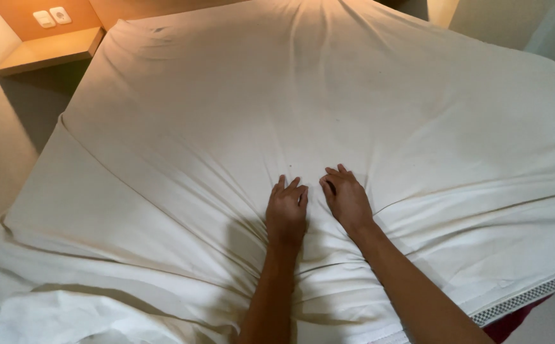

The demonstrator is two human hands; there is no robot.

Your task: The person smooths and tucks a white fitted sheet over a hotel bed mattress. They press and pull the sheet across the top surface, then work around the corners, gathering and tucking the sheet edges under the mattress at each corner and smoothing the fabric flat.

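**Both hands flat on the sheet**

Your left hand [286,210] lies palm down on the white sheet [239,121]; your right hand [347,199] lies palm down just beside it, at its 3 o'clock; the two hands are close but not touching. Both hands are open with fingers spread a little; they press on the cloth and grip nothing. The sheet covers the whole bed; it is right under your hands and runs up to 12 o'clock. Long folds fan out from your hands toward 10 o'clock and 3 o'clock; the cloth bunches up near your wrists at 6 o'clock. A grey patterned mattress edge [532,294] peeks out at 4 o'clock. A small wooden shelf [48,51] sits far off at 10 o'clock; two wall switches [52,16] are above it.
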